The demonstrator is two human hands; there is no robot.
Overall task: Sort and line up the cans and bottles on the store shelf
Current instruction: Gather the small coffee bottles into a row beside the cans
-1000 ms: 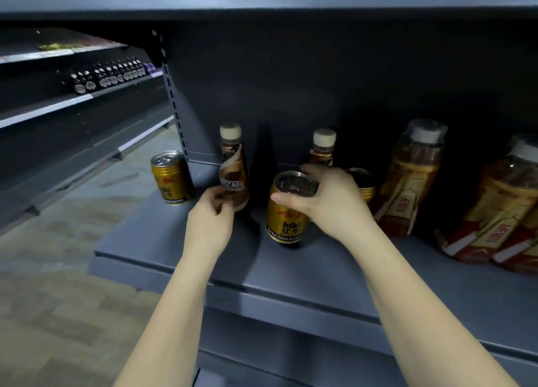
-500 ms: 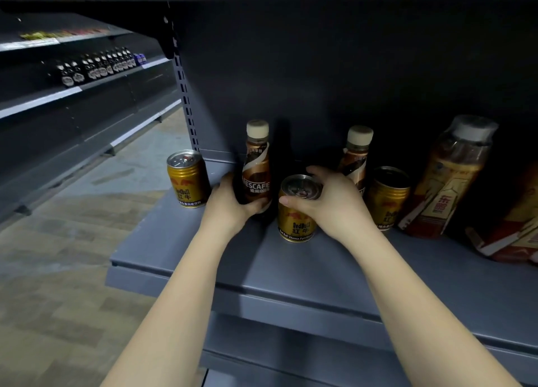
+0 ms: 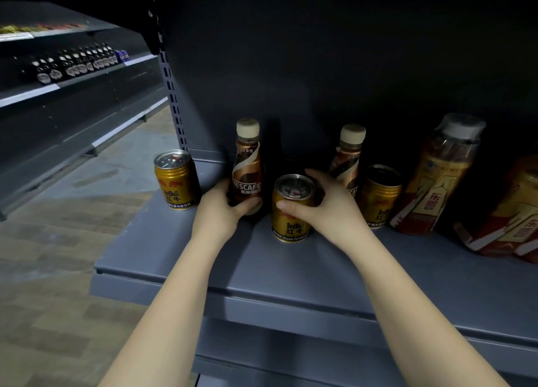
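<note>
Hands are both busy on the grey shelf [image 3: 291,270]. The left hand [image 3: 217,210] has its fingers and thumb curled round the bottom of a Nescafe bottle [image 3: 247,171], which stands up straight close to the back wall. The right hand [image 3: 326,209] wraps round the side of a gold Red Bull can [image 3: 292,209], with the thumb across the front. That can sits just beside the bottle, a bit nearer the front. Another Red Bull can [image 3: 177,180] stands alone at the left end of the shelf, near the side edge and the post with holes [image 3: 170,90]. Behind the right hand is a second Nescafe bottle [image 3: 348,156], and just beside it a third gold can [image 3: 380,196]. Next comes a tall tea bottle [image 3: 436,177], leaning a little, and more like it at the far right [image 3: 512,212]. The front part of the shelf, between the drinks and the front edge, is bare grey metal. Far off on the left, small dark bottles [image 3: 78,63] stand in a row on another shelf.
</note>
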